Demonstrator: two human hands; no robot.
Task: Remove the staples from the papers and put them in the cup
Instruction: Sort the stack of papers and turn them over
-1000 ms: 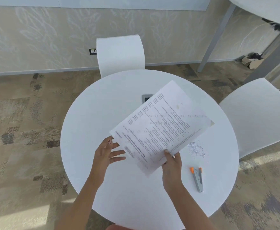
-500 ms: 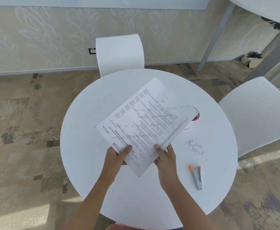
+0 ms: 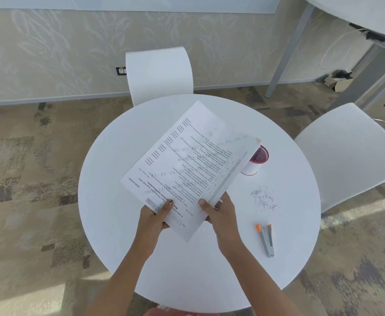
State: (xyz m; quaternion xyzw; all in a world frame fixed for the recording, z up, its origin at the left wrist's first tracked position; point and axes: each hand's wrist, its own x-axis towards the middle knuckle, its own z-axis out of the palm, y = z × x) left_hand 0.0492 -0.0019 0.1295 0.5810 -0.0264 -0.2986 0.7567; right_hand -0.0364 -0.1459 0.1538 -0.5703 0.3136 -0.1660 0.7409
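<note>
Both hands pinch the near corner of the papers [image 3: 187, 169]: the left hand [image 3: 155, 215] has its thumb pressed on top of the printed sheet with its fingers hidden beneath, and the right hand [image 3: 218, 210] clamps the right edge the same way, thumb on top. The papers are held lifted over the middle of the round worktop [image 3: 109, 224], slanting away toward 1 o'clock, where their far corner overlaps the cup [image 3: 256, 161]. Such sheets are light and limp and will likely droop or fan apart, so a hold close to the stapled corner looks safest; whether a staple sits there cannot be made out. The pink-rimmed cup stands at 2 o'clock from the hands, partly hidden by the sheet, so a swing of the papers could knock it. A scatter of pulled staples [image 3: 263, 199] lies loose at 3 o'clock, tiny and easy to brush away. The staple remover [image 3: 266, 240], with orange tips, lies at 4 o'clock, untouched. Two white chairs [image 3: 159, 74] stand beyond the rim.
</note>
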